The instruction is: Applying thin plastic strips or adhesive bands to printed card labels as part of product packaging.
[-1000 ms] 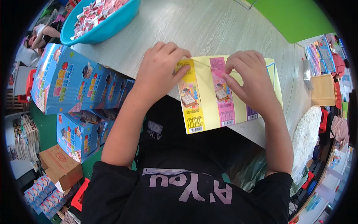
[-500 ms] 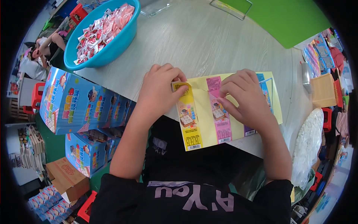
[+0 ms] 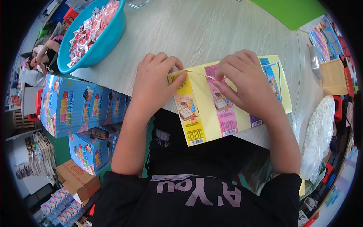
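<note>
A pale yellow backing sheet [image 3: 203,94] lies at the table's near edge, bearing a yellow label [image 3: 188,112], a pink label [image 3: 223,105], a purple label [image 3: 256,121] and a blue label [image 3: 273,85]. My left hand [image 3: 155,83] grips the sheet's upper left corner, its thumb over the top of the yellow label. From there a thin pale strip [image 3: 199,73] arches above the sheet to my right hand [image 3: 247,85], whose thumb and forefinger pinch its end over the pink label. That hand partly hides the purple and blue labels. A narrow strip of edging stands loose around the blue label.
A blue basin [image 3: 109,43] of small wrapped packets [image 3: 85,38] stands far left. Blue printed boxes [image 3: 75,108] are stacked left of the table, above a brown carton [image 3: 79,179]. A green board [image 3: 289,13] lies far right; a bag of white pieces [image 3: 317,136] sits at right.
My right thumb and forefinger have drawn the thin strip up, and it now bows between both hands. My left hand keeps its hold at the corner. The whole view has shifted a little.
</note>
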A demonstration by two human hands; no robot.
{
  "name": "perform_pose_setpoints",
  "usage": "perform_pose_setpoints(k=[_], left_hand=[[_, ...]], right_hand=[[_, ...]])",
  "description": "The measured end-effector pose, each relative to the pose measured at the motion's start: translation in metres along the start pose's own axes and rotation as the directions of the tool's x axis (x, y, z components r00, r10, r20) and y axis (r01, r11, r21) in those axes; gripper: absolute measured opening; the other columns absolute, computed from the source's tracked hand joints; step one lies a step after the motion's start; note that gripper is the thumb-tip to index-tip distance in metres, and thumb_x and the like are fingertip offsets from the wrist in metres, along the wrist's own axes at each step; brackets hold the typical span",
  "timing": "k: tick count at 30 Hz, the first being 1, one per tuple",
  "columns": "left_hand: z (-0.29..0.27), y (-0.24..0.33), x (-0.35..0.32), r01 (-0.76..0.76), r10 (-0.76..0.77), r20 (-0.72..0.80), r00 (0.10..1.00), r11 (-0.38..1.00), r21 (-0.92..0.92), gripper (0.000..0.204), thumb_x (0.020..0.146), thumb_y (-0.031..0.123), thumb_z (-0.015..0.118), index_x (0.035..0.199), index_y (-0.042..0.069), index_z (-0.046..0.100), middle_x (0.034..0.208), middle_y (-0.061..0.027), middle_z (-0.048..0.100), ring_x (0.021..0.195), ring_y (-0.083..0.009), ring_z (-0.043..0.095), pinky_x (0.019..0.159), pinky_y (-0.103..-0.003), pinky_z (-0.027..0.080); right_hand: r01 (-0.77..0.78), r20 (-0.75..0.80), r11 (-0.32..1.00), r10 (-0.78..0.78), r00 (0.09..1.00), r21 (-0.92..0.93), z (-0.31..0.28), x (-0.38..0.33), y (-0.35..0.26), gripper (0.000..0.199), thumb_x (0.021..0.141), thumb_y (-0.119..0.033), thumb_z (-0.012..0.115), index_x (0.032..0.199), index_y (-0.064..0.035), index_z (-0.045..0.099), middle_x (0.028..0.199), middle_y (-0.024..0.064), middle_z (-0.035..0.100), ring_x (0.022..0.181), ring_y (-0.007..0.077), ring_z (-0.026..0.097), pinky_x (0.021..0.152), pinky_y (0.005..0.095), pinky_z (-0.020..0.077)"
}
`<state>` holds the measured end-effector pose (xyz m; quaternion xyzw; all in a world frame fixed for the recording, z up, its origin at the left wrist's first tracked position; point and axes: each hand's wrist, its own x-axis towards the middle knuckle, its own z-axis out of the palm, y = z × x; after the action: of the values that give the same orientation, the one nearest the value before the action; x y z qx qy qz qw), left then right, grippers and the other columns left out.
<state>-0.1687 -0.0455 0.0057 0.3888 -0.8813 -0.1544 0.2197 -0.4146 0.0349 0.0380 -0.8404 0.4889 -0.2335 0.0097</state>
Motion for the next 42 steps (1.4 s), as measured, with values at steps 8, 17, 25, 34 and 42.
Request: perform_pose_setpoints(k=[8,17,25,34,42], left_hand=[[0.004,-0.001,0.002,0.013,-0.013,-0.007,1.0,0.999,0.041,0.015,0.087,0.02,0.079,0.098,0.013,0.072,0.09,-0.0033,0.064,0.095,-0.0266,0.058,0.088,-0.041,0.048],[0.007,0.002,-0.002,0.006,-0.004,-0.029,1.0,0.999,0.052,0.014,0.089,0.019,0.078,0.1,0.013,0.073,0.093,-0.0035,0.065,0.096,-0.0267,0.059,0.089,-0.042,0.047],[0.015,-0.004,-0.005,-0.035,0.047,-0.105,0.993,0.994,0.107,0.016,0.088,0.02,0.078,0.102,0.012,0.073,0.097,-0.006,0.065,0.097,-0.029,0.058,0.088,-0.044,0.046],[0.017,0.002,-0.01,-0.066,0.101,-0.296,0.95,0.99,0.126,0.018,0.081,0.016,0.084,0.091,0.011,0.069,0.095,-0.005,0.062,0.096,-0.0276,0.058,0.086,-0.043,0.045],[0.019,0.002,-0.008,0.038,0.009,-0.277,0.961,0.986,0.162,0.018,0.083,0.019,0.084,0.088,0.01,0.069,0.093,-0.0044,0.064,0.095,-0.0275,0.06,0.085,-0.043,0.047]], right_hand=[[0.029,-0.061,1.0,-0.029,0.998,-0.002,0.001,-0.001,-0.001,0.017,0.089,-0.013,0.075,0.094,-0.009,0.059,0.096,0.0073,0.063,0.097,0.0293,0.06,0.098,0.043,0.0431],[-0.039,-0.144,0.999,0.041,0.989,0.017,-0.002,-0.002,0.002,0.016,0.093,-0.017,0.072,0.096,-0.0084,0.059,0.098,0.0082,0.065,0.1,0.0305,0.061,0.099,0.0429,0.0423],[-0.017,-0.145,1.0,0.019,0.989,0.014,-0.005,-0.004,0.009,0.017,0.091,-0.016,0.072,0.094,-0.0083,0.058,0.097,0.0081,0.064,0.098,0.0302,0.06,0.098,0.0429,0.0422],[0.046,0.025,0.992,-0.049,0.998,0.116,-0.025,-0.004,0.005,0.019,0.082,-0.012,0.074,0.09,-0.0095,0.057,0.098,0.0061,0.064,0.1,0.0293,0.059,0.098,0.0425,0.0419],[0.076,0.094,0.993,-0.085,0.992,0.089,-0.034,0.003,-0.011,0.021,0.077,-0.011,0.079,0.085,-0.0104,0.06,0.092,0.0052,0.064,0.092,0.0287,0.061,0.093,0.0438,0.0453]])
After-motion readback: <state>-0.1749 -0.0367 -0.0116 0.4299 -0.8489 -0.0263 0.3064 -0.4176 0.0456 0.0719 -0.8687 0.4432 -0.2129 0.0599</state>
